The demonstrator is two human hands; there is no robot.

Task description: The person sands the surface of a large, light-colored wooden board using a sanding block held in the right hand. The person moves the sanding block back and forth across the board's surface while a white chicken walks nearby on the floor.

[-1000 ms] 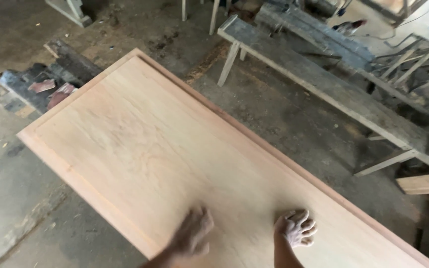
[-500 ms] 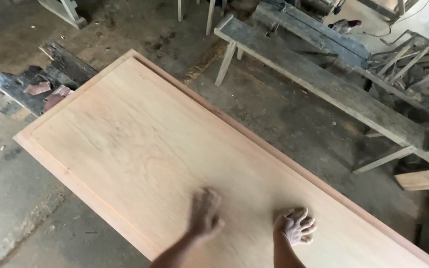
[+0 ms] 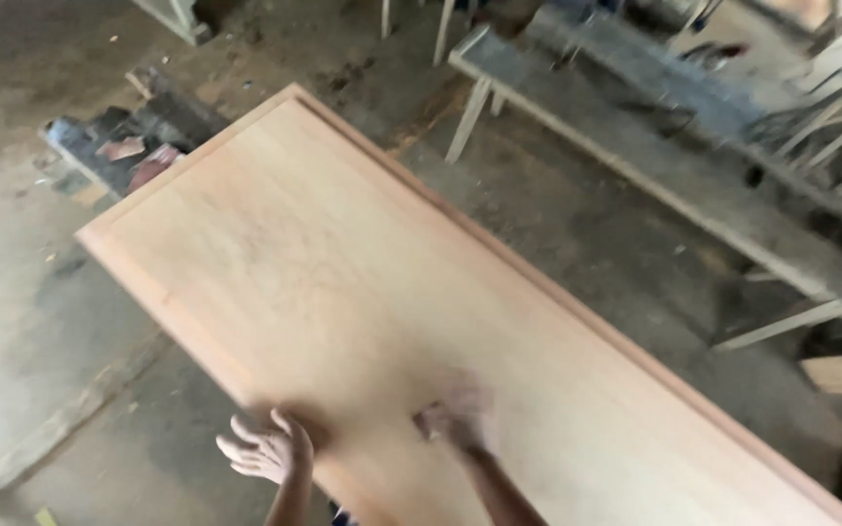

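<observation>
The wooden panel [image 3: 363, 292] lies flat, long axis from upper left to lower right; left hand [image 3: 267, 450] open at its edge; right hand [image 3: 455, 421] blurred, resting on it, grip not clear.

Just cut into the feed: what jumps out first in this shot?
The big pale wooden panel with its raised frame edge, running diagonally from upper left to lower right across the view. Near its lower edge, the left hand is open, palm up, just off the panel's near edge, while the blurred right hand rests on the panel's face. Behind, a long grey workbench crosses the upper right over a dusty concrete floor.
</observation>
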